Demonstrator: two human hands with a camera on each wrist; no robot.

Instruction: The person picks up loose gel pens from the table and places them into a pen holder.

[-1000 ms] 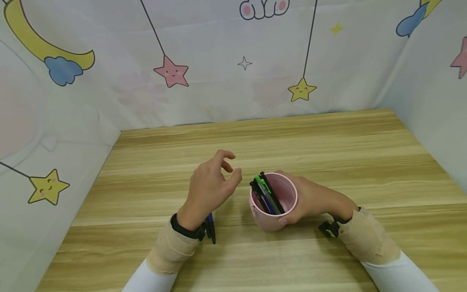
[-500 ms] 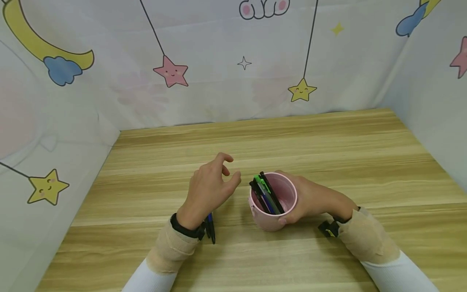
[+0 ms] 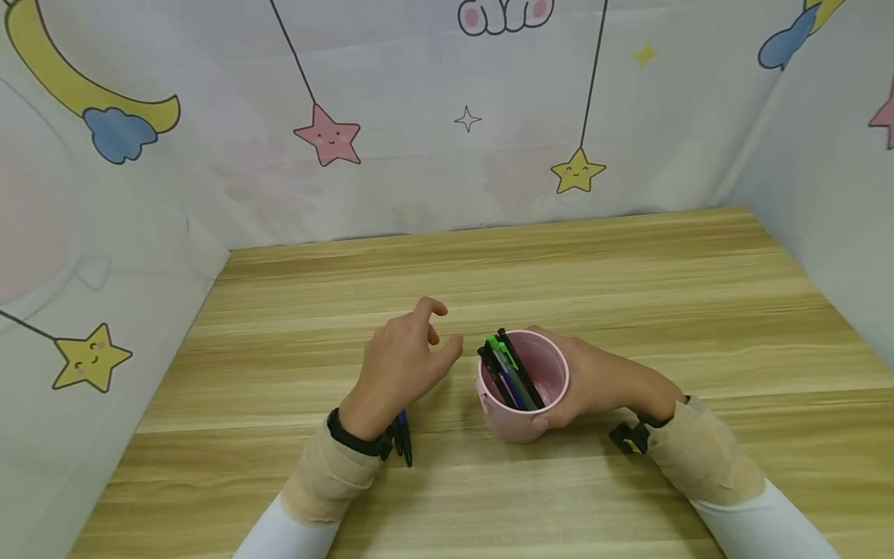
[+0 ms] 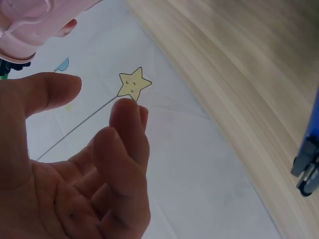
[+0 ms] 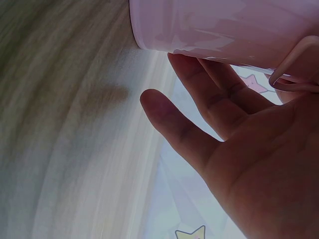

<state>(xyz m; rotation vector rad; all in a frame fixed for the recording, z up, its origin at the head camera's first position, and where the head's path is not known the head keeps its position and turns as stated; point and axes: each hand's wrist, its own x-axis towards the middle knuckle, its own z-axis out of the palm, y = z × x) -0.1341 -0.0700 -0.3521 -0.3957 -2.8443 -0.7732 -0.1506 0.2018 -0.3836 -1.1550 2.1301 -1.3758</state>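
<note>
In the head view, the right hand [image 3: 594,380] is gripping the pink cup [image 3: 518,428] between both hands, pens [image 3: 513,379] leaning inside. The left hand [image 3: 403,357] is hovering, fingers loosely bent, holding nothing; loose pens [image 3: 406,442] are lying near it on the tabletop [image 3: 517,272].

In the left wrist view, thumb and fingers are parting, probably suiting a pinch.

In the right wrist view, one finger is standing off the cup; adding it would likely be steadying things.
</note>
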